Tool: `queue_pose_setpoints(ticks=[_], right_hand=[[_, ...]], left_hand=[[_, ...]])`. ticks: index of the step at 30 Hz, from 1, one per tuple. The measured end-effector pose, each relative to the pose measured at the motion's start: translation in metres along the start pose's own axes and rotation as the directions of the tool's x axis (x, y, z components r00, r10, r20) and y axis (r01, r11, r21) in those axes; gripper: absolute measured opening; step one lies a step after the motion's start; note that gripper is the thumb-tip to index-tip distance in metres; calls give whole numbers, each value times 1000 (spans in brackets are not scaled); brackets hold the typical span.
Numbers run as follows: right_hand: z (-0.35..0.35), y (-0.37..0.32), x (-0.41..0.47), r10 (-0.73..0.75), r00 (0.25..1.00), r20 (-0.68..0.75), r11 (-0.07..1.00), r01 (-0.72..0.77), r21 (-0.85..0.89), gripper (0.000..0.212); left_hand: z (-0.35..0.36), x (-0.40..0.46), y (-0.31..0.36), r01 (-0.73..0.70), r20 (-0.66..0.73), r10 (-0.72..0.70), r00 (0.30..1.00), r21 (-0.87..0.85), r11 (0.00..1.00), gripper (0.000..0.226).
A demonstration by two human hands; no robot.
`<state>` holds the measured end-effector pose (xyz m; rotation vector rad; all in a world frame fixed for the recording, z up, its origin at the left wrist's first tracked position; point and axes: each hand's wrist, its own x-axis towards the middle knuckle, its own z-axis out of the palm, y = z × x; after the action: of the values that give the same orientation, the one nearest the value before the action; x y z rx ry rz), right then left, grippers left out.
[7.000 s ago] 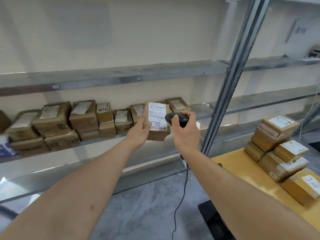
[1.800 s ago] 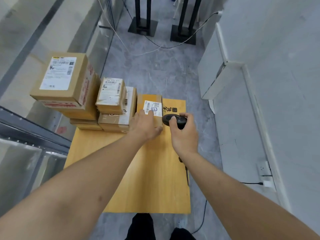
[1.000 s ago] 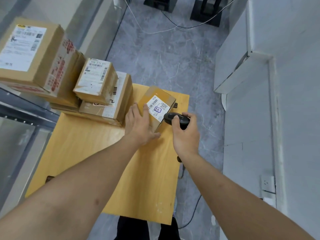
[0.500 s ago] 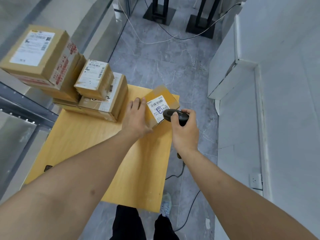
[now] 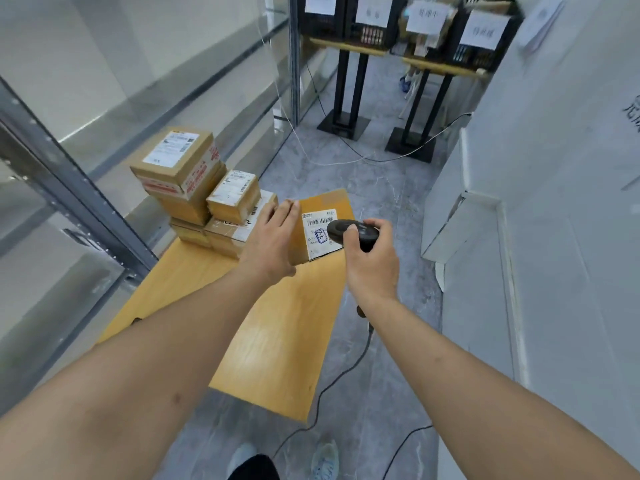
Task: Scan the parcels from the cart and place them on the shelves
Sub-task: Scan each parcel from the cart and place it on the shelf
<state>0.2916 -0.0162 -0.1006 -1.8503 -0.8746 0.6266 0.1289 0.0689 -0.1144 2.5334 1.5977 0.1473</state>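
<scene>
Head view, parcel: the small parcel is held up off the cart, tilted, its white label facing the camera. Half a second ago it sat lower, just over the cart's far corner; a second before that it was only tipped up on one edge.
Head view, left hand: the left hand grips the parcel's left side, fingers wrapped over the top edge — closed on the box, thumb hidden behind it.
Head view, right hand: the right hand is curled around the black scanner, whose head now lies right across the label's edge, closer than before. Its cable trails to the floor.
Head view, scan: no beam or light shows, so I cannot tell whether the scan has registered.
Head view, remaining stack: the other parcels sit piled at the cart's far left corner, untouched.
Head view, shelves: the shelves run along the left, beside the cart.
Meaning: likely mid-scan — the parcel is lifted and presented, so shelving it comes next, with the stack left to do.
</scene>
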Motion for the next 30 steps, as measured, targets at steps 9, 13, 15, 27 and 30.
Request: queue_pose_setpoints(ticks=[9,13,15,27,30], right_hand=[[-22,-43,-70,-131,991,-33,990,128,-66,24],[-13,-60,-114,-144,989,-39,988,142,-62,24],[-5,-67,-140,-162,986,-34,986,160,-47,24],[70,-112,-274,-216,976,38,976,214,47,26],[96,-129,-291,-250,964,91,968,246,58,30]], left_hand=[[-46,-66,-13,-16,-82,19,996,44,999,149],[-63,-103,-31,-1,-120,12,993,90,996,148],[-71,-126,-43,35,-141,-20,990,106,994,145],[-110,-254,-121,324,-156,-322,934,-15,946,124],[-121,-273,-146,411,-156,-412,898,-41,911,120]])
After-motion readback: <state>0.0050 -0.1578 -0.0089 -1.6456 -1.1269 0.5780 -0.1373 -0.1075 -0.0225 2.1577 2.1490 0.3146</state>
